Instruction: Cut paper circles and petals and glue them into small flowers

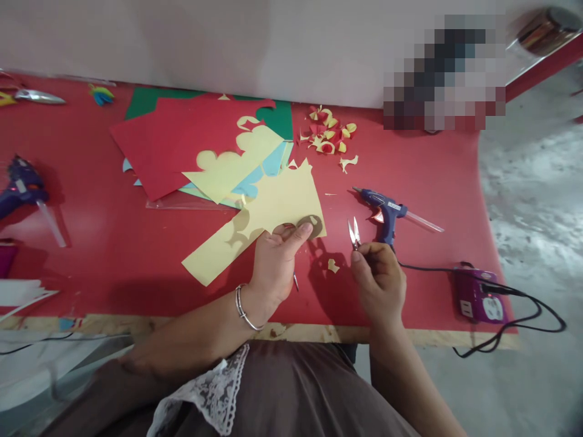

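My left hand (276, 261) is closed on a pale yellow sheet of paper (282, 197), which has curved bites cut from its edges. Under the thumb a round greyish disc (315, 227) lies against the paper's lower right corner. To the right, my right hand (380, 279) grips small scissors (354, 233), their blades slightly apart and pointing away from me. The scissors are clear of the paper. Between the hands a small yellow scrap (333, 266) rests on the red table (432, 182). A thin pointed thing (296, 281) shows partly beside my left wrist.
A blue glue gun (385, 209) lies beyond my right hand, near a purple box (480, 294) with a looped black cable. Red paper (182, 133) and other coloured sheets are stacked behind. Small red and yellow paper pieces (328, 130) form a pile. Another glue gun (22, 188) is far left.
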The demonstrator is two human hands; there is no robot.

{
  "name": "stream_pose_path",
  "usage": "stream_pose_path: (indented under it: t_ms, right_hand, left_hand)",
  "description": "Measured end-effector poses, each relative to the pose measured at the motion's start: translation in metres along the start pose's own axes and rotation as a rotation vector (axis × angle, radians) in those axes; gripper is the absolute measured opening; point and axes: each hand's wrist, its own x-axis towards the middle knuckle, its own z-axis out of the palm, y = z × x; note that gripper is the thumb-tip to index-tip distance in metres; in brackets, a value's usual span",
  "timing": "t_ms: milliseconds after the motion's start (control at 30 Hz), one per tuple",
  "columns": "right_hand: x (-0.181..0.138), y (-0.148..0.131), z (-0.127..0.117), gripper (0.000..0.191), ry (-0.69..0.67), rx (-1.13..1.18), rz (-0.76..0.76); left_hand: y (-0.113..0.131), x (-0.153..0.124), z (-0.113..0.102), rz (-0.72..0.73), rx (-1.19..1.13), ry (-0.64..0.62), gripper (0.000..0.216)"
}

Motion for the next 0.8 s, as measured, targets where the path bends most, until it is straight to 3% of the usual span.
stream_pose_path:
  t_ms: [100, 267, 467, 800]
  right_hand:
    - [-0.002, -0.008, 0.012, 0.034, -0.031, 0.162, 0.024]
    - [-0.011, -0.01, 0.02, 0.046, -0.065, 0.184, 0.126]
    - [-0.02, -0.009, 0.028, 0.042, -0.216, 0.372, 0.188]
    - [-0.028, -0.017, 0.046, 0.047, -0.258, 0.476, 0.24]
  left_hand:
    - [-0.005, 0.001, 0.006, 0.014, -0.046, 0.006, 0.024]
    - [-0.008, 0.002, 0.011, 0.072, 0.003, 0.018, 0.016]
    - [-0.013, 0.003, 0.009, 0.103, -0.013, 0.005, 0.014]
    - [-0.015, -0.001, 0.011, 0.074, -0.04, 0.04, 0.02]
